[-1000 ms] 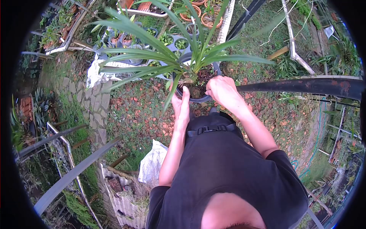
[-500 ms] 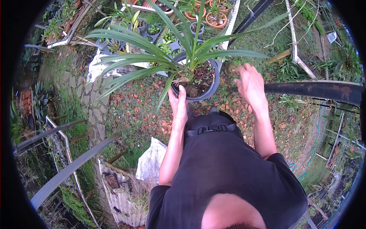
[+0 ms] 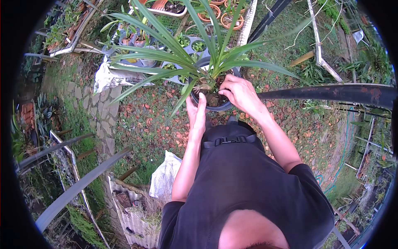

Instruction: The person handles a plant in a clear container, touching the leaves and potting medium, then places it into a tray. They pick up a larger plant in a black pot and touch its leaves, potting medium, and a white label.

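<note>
A dark round plant pot (image 3: 218,109) is in front of my waist, holding a plant with long strap-shaped green leaves (image 3: 176,58) that fan out on both sides. My left hand (image 3: 196,116) grips the near left side of this pot, thumb up at the rim. Over the pot's right side, my right hand (image 3: 243,94) has its fingers curled down toward the dark potting mix (image 3: 214,99). Its fingertips are close together by the plant's base; whether something is pinched between them cannot be made out.
Beyond the pot, a mesh bench (image 3: 245,29) carries terracotta pots (image 3: 232,21) and a grey multi-cell tray (image 3: 192,47). A white sack (image 3: 108,76) lies to the left. A dark metal bar (image 3: 331,95) runs in from the right. Brick chips (image 3: 166,120) cover the ground.
My right hand has moved left from beside the pot to over its potting mix, and its fingers have curled. The left hand keeps its grip; the plant has shifted slightly right.
</note>
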A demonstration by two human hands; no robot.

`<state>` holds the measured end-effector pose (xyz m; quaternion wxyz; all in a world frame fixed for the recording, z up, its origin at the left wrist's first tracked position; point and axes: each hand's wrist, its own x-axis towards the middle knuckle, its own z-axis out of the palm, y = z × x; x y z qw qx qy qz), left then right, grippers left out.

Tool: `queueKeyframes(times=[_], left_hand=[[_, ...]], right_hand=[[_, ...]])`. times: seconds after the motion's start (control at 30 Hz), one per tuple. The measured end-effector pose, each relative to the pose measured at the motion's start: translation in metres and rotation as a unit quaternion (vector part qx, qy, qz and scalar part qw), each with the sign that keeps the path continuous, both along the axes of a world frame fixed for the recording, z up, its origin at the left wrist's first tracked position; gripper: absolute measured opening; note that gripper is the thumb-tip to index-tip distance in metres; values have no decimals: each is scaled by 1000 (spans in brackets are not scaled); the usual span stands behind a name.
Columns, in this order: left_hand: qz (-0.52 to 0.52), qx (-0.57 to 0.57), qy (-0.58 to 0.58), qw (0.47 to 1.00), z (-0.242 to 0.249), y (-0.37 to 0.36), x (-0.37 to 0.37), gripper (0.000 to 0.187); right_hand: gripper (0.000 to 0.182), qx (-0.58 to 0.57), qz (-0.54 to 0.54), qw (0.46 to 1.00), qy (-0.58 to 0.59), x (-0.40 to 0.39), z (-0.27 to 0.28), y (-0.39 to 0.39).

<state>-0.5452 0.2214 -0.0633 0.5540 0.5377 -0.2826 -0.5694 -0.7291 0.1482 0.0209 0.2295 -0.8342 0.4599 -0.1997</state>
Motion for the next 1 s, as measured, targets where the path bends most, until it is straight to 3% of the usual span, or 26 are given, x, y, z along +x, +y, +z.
queueKeyframes(times=[0.17,0.3,0.4,0.57,0.7,0.77,0.8,0.87,0.93,1.0], left_hand=[[18,-10,-2,1000,4,-1,1,76],[34,13,23,999,13,-3,-1,86],[23,-13,0,1000,4,-5,0,84],[10,-20,-36,999,3,-4,1,76],[35,8,45,998,15,-3,-5,72],[47,23,62,997,23,-3,-6,69],[37,25,66,997,22,-3,-5,78],[15,30,76,997,13,-4,1,98],[8,30,60,998,5,-5,4,97],[5,29,50,998,-2,-4,4,97]], right_hand=[[14,38,-43,993,-100,-2,6,-3],[9,-77,-76,992,-71,2,6,0],[10,-149,22,989,5,-1,-5,-6],[14,-92,-18,996,14,1,-7,-2],[12,-40,-54,998,-18,0,-3,1],[12,-55,-65,988,-132,-1,-9,-4],[12,-62,-70,978,-188,-3,-11,-6],[12,47,-136,967,-208,-8,-7,-8],[15,126,-168,950,-231,-18,-10,-13],[12,17,-164,969,-186,-18,-5,-14]])
